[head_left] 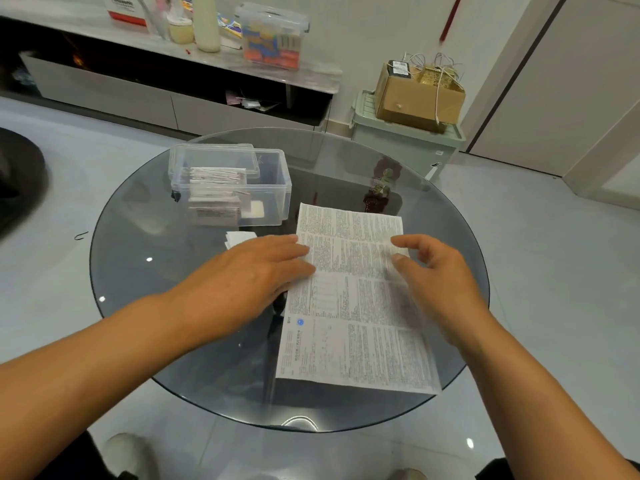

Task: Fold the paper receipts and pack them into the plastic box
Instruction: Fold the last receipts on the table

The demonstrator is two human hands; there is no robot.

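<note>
That printed paper sheet [349, 299] lies flat at 5 o'clock on the glass table [138, 271]; thin, floppy, already creased, so I'd grab an edge. Left hand [256, 271] presses its left edge with flat fingers, right hand [436, 271] hovers loosely curled, holding nothing. Plastic box [239, 188] at 11 o'clock is open, with folded receipts [214, 199] stacked inside

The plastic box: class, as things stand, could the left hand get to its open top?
Probably yes. The plastic box stands open beyond the left hand, its lid propped at the back left. Only a small folded paper lies between them, low on the glass table.
</note>
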